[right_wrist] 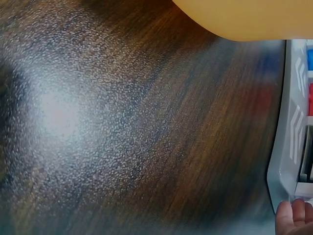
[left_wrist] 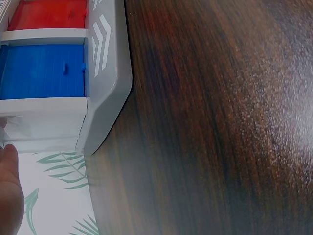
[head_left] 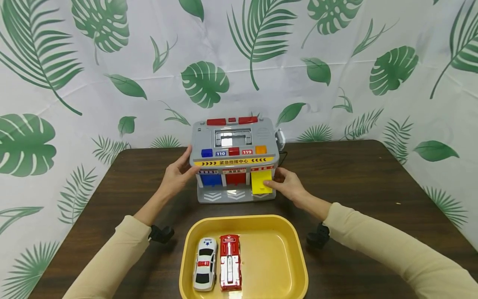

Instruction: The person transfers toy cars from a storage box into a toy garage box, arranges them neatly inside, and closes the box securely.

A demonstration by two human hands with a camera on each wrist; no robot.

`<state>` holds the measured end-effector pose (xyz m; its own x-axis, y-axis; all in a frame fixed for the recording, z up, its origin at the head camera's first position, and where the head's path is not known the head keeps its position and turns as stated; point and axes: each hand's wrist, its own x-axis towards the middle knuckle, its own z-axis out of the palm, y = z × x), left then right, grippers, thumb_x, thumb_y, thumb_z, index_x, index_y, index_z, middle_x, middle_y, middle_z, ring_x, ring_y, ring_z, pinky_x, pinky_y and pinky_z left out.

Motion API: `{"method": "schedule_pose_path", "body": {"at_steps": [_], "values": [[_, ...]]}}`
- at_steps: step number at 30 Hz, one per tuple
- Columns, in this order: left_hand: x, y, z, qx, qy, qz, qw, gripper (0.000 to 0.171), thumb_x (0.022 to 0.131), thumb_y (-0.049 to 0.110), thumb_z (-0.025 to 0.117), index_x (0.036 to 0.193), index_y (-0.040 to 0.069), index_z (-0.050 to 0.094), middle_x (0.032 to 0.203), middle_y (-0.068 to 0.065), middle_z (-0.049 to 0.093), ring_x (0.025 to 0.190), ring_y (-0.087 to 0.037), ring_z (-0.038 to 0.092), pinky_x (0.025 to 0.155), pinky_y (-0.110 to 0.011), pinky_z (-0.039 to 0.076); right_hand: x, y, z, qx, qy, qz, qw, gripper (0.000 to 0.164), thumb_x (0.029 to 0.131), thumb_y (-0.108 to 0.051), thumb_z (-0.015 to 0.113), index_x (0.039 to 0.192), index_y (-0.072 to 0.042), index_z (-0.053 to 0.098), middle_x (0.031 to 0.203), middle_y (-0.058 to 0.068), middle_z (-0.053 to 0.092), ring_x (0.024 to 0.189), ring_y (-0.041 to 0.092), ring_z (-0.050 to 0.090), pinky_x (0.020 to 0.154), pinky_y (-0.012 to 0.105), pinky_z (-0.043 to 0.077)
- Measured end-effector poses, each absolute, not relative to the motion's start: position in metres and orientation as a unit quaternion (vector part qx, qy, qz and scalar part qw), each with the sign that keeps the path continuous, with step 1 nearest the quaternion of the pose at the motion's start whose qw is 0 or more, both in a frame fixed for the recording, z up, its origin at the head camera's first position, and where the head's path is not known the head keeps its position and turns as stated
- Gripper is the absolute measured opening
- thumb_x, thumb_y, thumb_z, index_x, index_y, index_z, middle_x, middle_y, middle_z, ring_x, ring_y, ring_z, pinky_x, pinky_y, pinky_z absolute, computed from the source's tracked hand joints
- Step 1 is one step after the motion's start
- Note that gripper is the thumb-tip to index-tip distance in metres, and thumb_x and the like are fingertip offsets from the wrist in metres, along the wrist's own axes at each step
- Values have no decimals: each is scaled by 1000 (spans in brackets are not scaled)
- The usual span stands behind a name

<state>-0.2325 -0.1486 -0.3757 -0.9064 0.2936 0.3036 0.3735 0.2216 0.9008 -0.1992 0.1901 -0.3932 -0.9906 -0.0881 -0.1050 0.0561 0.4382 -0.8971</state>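
Observation:
A grey toy rescue garage (head_left: 235, 162) stands on the table, with a blue door (head_left: 211, 179), a red door (head_left: 235, 178) and a yellow door (head_left: 257, 182) along its front. The yellow door is tipped outward. My left hand (head_left: 174, 176) grips the garage's left side, thumb on the front roof edge and fingers behind. At the right end, my right hand (head_left: 287, 185) has its thumb on the yellow door, and its fingers (right_wrist: 284, 215) are beside the side wall. A dark bay opening (right_wrist: 307, 152) shows in the right wrist view.
In front of the garage sits a yellow tray (head_left: 274, 257). It holds a white toy police car (head_left: 204, 272) and a red toy vehicle (head_left: 230, 270). The dark wooden table (head_left: 343, 182) ends at a leaf-print cloth backdrop (head_left: 269, 83).

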Motion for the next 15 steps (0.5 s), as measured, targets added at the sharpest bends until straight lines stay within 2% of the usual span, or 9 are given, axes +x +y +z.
{"method": "schedule_pose_path", "body": {"at_steps": [3,5,15], "values": [[-233,-149,-375,-212,-783,-583,34,70,92,8,59,150,10,19,150,-15,33,127,-33,45,96,-19,43,-201,189,-395,-8,850,-524,61,51,86,-24,70,128,-1,51,121,17,58,100,27,53,91,37,51],[-238,-151,-382,-212,-784,-582,37,70,92,11,59,150,15,20,150,-13,34,127,-30,46,96,-19,43,-202,188,-396,-6,852,-520,56,50,86,-23,70,127,-1,52,120,17,58,99,27,53,90,37,51],[-238,-151,-383,-213,-781,-585,37,70,92,10,59,150,13,20,149,-13,34,127,-30,46,95,-15,43,-207,187,-399,2,866,-498,38,46,86,-22,70,123,0,55,118,18,60,100,28,56,92,41,51]]}}
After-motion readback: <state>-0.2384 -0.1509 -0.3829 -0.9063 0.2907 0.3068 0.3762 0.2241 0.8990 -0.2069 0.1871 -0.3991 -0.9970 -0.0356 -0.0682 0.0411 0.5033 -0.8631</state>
